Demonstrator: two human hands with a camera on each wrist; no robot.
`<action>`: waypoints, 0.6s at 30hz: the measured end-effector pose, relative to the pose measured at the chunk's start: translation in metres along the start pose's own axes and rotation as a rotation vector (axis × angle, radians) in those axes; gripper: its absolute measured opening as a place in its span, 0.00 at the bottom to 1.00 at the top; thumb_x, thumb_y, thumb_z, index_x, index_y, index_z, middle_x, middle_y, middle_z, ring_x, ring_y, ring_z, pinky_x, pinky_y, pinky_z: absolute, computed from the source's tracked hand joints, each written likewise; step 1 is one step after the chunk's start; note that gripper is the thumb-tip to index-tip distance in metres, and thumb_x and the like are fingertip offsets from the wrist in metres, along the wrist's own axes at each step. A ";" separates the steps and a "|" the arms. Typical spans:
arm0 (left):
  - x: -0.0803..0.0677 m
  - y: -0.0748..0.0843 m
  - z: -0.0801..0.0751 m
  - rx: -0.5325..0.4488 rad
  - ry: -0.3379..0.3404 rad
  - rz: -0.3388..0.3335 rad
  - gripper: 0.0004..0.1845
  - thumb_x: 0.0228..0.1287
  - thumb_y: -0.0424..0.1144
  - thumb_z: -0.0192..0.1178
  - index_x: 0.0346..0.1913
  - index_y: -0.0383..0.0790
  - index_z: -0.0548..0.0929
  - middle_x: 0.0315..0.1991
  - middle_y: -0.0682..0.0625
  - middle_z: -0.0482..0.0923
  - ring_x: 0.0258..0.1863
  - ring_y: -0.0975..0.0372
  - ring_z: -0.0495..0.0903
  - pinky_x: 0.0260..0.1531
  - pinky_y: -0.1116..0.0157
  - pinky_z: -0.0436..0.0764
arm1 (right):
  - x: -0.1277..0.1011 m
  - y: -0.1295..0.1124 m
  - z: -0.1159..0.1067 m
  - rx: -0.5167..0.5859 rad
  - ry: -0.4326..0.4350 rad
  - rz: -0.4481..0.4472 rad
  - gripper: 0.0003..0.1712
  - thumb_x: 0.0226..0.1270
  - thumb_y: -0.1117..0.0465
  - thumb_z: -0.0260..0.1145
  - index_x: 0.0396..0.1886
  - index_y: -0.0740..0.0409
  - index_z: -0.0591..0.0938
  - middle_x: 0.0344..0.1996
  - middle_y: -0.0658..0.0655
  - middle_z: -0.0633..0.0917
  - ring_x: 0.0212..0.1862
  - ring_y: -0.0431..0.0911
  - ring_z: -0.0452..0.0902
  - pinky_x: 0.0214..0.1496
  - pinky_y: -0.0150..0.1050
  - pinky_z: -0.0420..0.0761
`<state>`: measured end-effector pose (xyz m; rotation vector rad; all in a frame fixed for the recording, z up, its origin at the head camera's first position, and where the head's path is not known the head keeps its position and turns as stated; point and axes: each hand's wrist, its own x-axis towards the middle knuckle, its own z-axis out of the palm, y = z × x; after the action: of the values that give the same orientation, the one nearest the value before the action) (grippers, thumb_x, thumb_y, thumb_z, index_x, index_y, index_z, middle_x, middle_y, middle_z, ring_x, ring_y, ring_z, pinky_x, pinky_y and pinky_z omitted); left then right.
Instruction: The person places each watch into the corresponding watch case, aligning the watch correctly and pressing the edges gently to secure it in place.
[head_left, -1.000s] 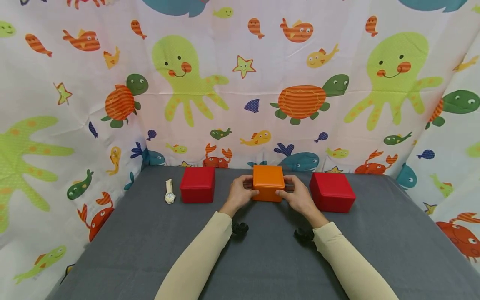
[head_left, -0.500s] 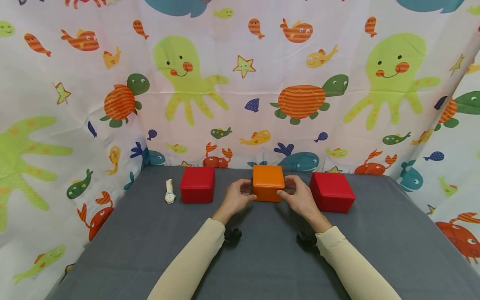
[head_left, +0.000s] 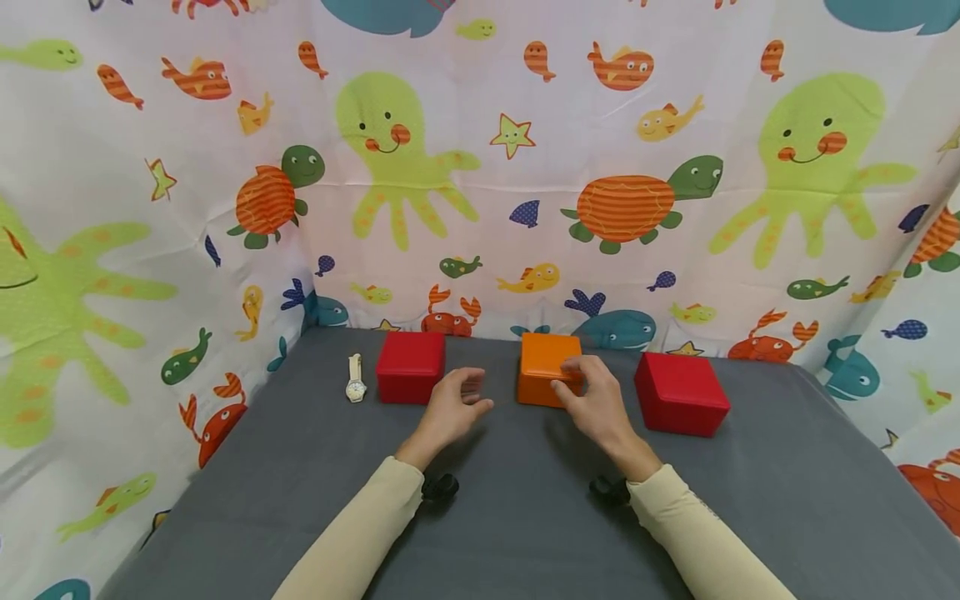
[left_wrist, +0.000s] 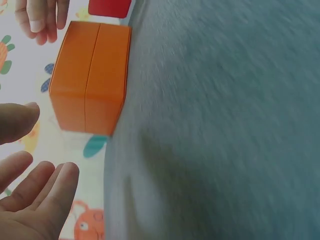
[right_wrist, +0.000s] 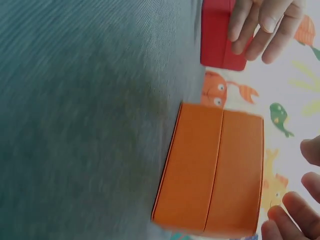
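Note:
An orange box (head_left: 550,354) stands on the grey cloth, its lid down; a lid seam runs across its front in both wrist views. My left hand (head_left: 447,408) is held in the air left of it, fingers loosely bent and nothing in them, near the left red box (head_left: 410,365). My right hand (head_left: 600,408) overlaps the orange box's right side in the head view, thumb and fingers apart. From the right wrist, the fingers (right_wrist: 295,215) show beside the box with a gap between. To the right sits another red box (head_left: 681,392).
A wristwatch (head_left: 356,378) with a pale strap lies left of the left red box. Behind the boxes hangs a white curtain (head_left: 480,208) printed with sea animals. The grey cloth (head_left: 517,517) spreads toward me.
The left hand has let go of the orange box and moved left toward the left red box. The right hand's fingers have come off its side. The head view has shifted slightly.

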<state>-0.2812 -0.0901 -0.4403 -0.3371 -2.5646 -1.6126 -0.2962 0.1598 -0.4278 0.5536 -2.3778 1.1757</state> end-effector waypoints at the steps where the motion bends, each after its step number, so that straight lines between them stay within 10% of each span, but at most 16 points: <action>1: -0.002 -0.001 -0.003 0.002 0.009 0.004 0.26 0.58 0.31 0.67 0.60 0.33 0.74 0.55 0.37 0.74 0.53 0.47 0.77 0.51 0.55 0.78 | 0.000 -0.002 0.002 0.007 -0.007 -0.003 0.16 0.59 0.63 0.71 0.46 0.63 0.80 0.46 0.59 0.78 0.47 0.52 0.73 0.52 0.50 0.77; 10: -0.014 -0.005 -0.022 0.033 0.077 0.045 0.26 0.57 0.31 0.68 0.59 0.31 0.74 0.53 0.38 0.75 0.51 0.48 0.78 0.51 0.54 0.78 | 0.002 -0.019 0.023 0.031 -0.065 -0.114 0.15 0.59 0.64 0.71 0.44 0.63 0.80 0.42 0.58 0.80 0.45 0.52 0.75 0.51 0.49 0.77; 18: -0.024 -0.012 -0.047 0.064 0.289 0.072 0.20 0.55 0.27 0.67 0.52 0.31 0.79 0.48 0.40 0.78 0.46 0.48 0.79 0.49 0.52 0.79 | 0.016 -0.035 0.057 0.041 -0.217 -0.155 0.16 0.61 0.61 0.70 0.47 0.60 0.79 0.44 0.57 0.80 0.44 0.55 0.75 0.49 0.48 0.78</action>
<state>-0.2627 -0.1408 -0.4353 -0.1737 -2.3524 -1.4323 -0.3022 0.0915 -0.4277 0.9042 -2.4401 1.1476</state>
